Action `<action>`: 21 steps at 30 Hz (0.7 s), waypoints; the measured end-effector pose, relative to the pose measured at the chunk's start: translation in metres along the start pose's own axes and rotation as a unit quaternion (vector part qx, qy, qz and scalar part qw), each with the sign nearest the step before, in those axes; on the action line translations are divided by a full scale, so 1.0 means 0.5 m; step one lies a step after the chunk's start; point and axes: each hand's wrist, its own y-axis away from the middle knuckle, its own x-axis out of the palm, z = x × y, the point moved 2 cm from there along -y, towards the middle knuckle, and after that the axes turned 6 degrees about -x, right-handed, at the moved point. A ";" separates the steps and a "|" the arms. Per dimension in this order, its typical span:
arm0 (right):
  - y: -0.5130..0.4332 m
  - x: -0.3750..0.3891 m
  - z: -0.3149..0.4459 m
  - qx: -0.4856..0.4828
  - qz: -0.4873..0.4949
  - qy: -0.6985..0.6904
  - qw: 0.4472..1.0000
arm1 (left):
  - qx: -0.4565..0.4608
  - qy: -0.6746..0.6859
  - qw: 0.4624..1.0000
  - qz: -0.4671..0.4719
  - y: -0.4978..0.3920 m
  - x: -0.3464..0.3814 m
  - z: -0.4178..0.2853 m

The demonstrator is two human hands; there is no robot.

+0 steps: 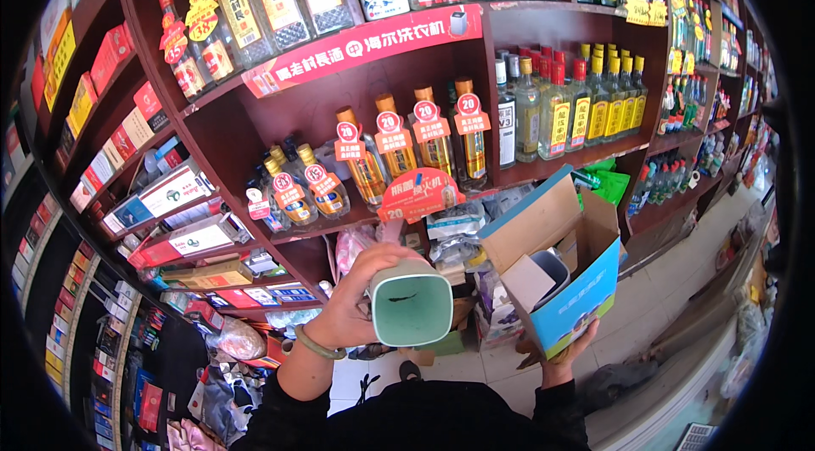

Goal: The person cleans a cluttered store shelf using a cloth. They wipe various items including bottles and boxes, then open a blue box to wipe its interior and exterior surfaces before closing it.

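My left hand (356,295) grips a pale green container (412,304) with a rounded-square mouth. The mouth faces up toward me, and a dark mark shows on the inner wall. A greenish bangle (318,344) circles that wrist. To the right, my right hand (570,349) supports a blue cardboard box (576,304) from below, its thumb along the lower side. The box is tilted and its top flaps (531,222) stand open. Inside it sits a dark grey rounded-square container (551,268), partly covered by a small inner flap. The box's lower contents are hidden.
Dark red wooden shelves with liquor bottles (366,158) rise ahead, edged by a red printed strip (375,50). A red fan-shaped sign (421,193) juts out above my left hand. Cigarette cartons (172,196) fill the left shelves. A counter (675,374) runs along the right.
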 end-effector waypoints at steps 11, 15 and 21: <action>-0.015 -0.077 0.043 -0.024 0.024 0.036 0.999 | -0.620 -0.315 0.610 0.379 0.586 -0.135 0.308; -0.022 -0.098 0.044 -0.017 -0.016 0.005 1.000 | -0.553 -0.427 0.624 0.351 0.577 -0.131 0.337; -0.023 -0.112 0.044 0.036 -0.012 0.015 0.999 | -0.517 -0.514 0.632 0.263 0.573 -0.131 0.403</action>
